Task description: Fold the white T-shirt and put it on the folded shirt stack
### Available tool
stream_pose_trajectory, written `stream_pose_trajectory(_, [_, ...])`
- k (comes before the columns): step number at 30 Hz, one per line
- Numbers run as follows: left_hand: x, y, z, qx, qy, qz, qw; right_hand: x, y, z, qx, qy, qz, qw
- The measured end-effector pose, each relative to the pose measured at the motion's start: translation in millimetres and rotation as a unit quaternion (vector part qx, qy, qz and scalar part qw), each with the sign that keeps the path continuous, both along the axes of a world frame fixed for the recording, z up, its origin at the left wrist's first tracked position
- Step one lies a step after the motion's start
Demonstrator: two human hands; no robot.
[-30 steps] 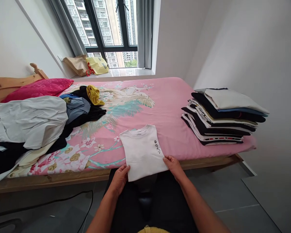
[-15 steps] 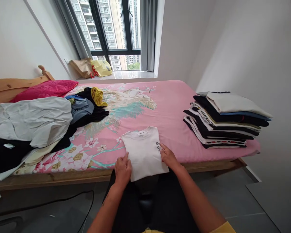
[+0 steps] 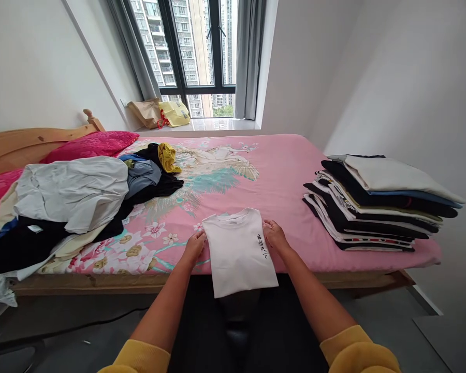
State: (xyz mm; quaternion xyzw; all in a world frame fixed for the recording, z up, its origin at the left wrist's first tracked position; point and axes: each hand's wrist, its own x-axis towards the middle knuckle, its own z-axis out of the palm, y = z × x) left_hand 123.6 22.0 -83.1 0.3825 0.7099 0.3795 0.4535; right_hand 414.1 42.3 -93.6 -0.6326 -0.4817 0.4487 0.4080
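Note:
A folded white T-shirt (image 3: 236, 254) with dark lettering down its right side lies at the bed's near edge, collar pointing away from me. Its lower end hangs past the edge, over my legs. My left hand (image 3: 195, 245) is at the shirt's left side, below the shoulder, fingers closed on the margin. On the opposite side, my right hand (image 3: 275, 236) grips the edge near the lettering, its fingertips partly tucked under the cloth.
To the right stands a tall stack of folded clothes (image 3: 376, 207). A loose heap of clothes (image 3: 73, 191) covers the bed's left part, beside red pillows (image 3: 91, 146). Paper bags (image 3: 145, 113) rest on the windowsill (image 3: 217, 124). A black cable (image 3: 101, 320) runs along the floor.
Both hands have slid up along the shirt's sides toward the collar, from resting on it to gripping its edges. The lettering is now fully uncovered. The view has shifted slightly left.

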Motion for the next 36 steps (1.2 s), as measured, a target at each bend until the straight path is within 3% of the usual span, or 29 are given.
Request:
stream_pose_trajectory(7, [-15.0,33.5,7.0,-0.076,0.031,-0.006,0.997,3.8,-5.4,-7.1,0.034,-0.109,-0.052,0.992])
stream_pose_trajectory(10, [-17.8,49.1,9.7,-0.095,0.027,-0.016,0.995,-19.1,-24.3,-0.5,0.114,-0.159,-0.039,0.980])
stream_pose_trajectory(12, [-17.8,58.7,9.4,-0.098,0.023,-0.013,0.995,-46.3,-41.5,3.7,0.224,-0.203,0.047,0.952])
stream_pose_trajectory(14, [-16.7,67.1,8.2,-0.092,0.018,-0.003,0.996,-78.1,-59.5,4.8,0.308,-0.240,0.172,0.905])
stream_pose_trajectory(17, [-14.1,75.7,7.0,-0.062,0.015,0.017,0.998,-118.9,-80.4,0.1,0.326,-0.280,0.299,0.852])
stream_pose_trajectory(20, [-12.4,75.4,6.4,-0.022,0.016,0.041,0.999,-132.6,-88.7,-4.6,0.314,-0.264,0.356,0.840])
stream_pose_trajectory(22, [-12.4,66.7,5.2,0.001,0.017,0.057,0.998,-121.7,-87.5,-5.2,0.308,-0.221,0.312,0.871])
stream_pose_trajectory(25, [-12.4,38.2,2.0,0.029,0.007,0.058,0.998,-79.5,-79.5,-7.1,0.280,-0.170,0.120,0.937])
stream_pose_trajectory(28, [-9.1,-3.0,-1.7,0.016,-0.024,0.034,0.999,-26.9,-71.9,-14.2,0.193,-0.149,-0.043,0.969])
stream_pose_trajectory(32, [1.1,-55.8,-11.2,-0.051,-0.126,-0.021,0.990,15.1,-83.2,-26.4,0.065,-0.070,-0.051,0.994])
stream_pose_trajectory(36, [11.9,-99.0,-33.6,-0.114,-0.146,-0.051,0.981,14.9,-130.8,-43.0,0.005,0.011,-0.102,0.995])
